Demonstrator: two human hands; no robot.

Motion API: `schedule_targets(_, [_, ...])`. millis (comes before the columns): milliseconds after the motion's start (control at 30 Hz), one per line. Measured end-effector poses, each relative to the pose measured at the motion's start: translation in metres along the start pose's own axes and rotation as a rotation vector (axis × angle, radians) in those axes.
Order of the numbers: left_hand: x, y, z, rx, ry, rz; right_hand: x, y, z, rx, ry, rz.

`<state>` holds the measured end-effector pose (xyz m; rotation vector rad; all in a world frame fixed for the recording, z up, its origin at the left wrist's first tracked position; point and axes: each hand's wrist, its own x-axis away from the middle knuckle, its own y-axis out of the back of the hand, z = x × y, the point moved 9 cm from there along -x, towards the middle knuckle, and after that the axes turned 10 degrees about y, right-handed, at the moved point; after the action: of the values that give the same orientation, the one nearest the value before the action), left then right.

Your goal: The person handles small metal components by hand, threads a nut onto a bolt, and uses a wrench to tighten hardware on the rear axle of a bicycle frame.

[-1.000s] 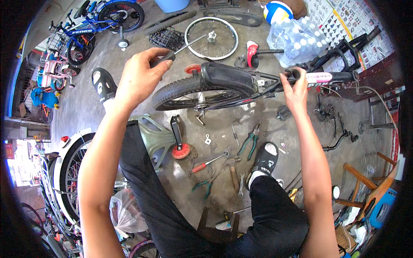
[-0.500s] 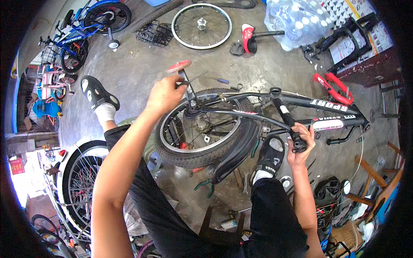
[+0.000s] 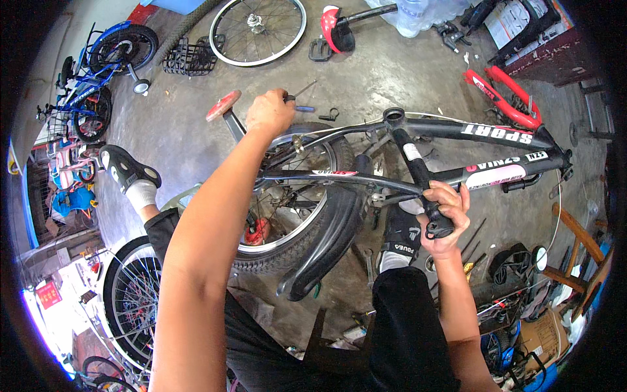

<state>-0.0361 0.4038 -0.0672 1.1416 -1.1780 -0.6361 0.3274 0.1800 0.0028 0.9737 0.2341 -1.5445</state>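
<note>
A black bicycle frame (image 3: 450, 178) lies across the floor before me, its rear wheel (image 3: 297, 245) and black mudguard (image 3: 330, 238) toward the left. My right hand (image 3: 447, 215) is wrapped round the near end of its seat tube (image 3: 410, 151). Over the rear end of the frame, my left hand (image 3: 269, 112) is closed on the dark handle of a screwdriver (image 3: 304, 89), whose thin shaft points away to the right. Beside that hand, a red training wheel (image 3: 224, 106) stands on a metal arm (image 3: 234, 124). The left forearm hides part of the rear wheel and axle.
A blue-handled tool (image 3: 305, 108) and a black clamp (image 3: 330, 114) lie beyond the frame. Farther off are a bare wheel (image 3: 257, 60), a black basket (image 3: 189, 57), a red-and-black saddle (image 3: 336, 32) and a red fork (image 3: 503, 98). A wooden stool (image 3: 578, 232) stands at the right.
The left hand has shifted across to the far side of the training-wheel arm. The frame and mudguard look closer, and the mudguard now covers most of the green pliers. My right hand keeps its hold.
</note>
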Motion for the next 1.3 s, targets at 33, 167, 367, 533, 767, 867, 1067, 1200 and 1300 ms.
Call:
schedule_targets(33, [0.0,-0.002,-0.001,0.001,0.01,0.005,0.001,0.0,0.0,0.004,-0.008,0.009])
schedule_targets(167, [0.0,0.001,-0.002,0.009,0.037,0.016,-0.001,0.0,-0.001,0.01,-0.039,0.029])
schedule_targets(367, [-0.004,-0.002,-0.001,-0.03,0.041,-0.014,0.0,-0.001,0.0,-0.001,-0.033,-0.001])
schedule_targets(533, [-0.003,-0.004,0.001,-0.029,0.032,-0.016,0.001,0.0,-0.001,0.004,-0.042,0.021])
schedule_targets(767, [0.001,0.004,-0.003,-0.015,0.031,-0.02,-0.001,0.0,0.0,0.011,-0.037,0.004])
schedule_targets(867, [0.001,0.007,-0.002,0.001,0.019,-0.044,-0.002,-0.001,0.0,0.012,-0.035,0.013])
schedule_targets(1067, [0.013,0.022,0.001,0.102,-0.051,-0.097,-0.001,-0.001,0.001,0.026,-0.014,0.023])
schedule_targets(1200, [0.038,0.043,0.006,0.201,-0.123,-0.16,-0.003,-0.001,0.003,0.037,0.002,0.056])
schedule_targets(1300, [0.063,0.063,0.011,0.314,-0.135,-0.169,-0.01,-0.002,0.007,0.045,0.021,0.028])
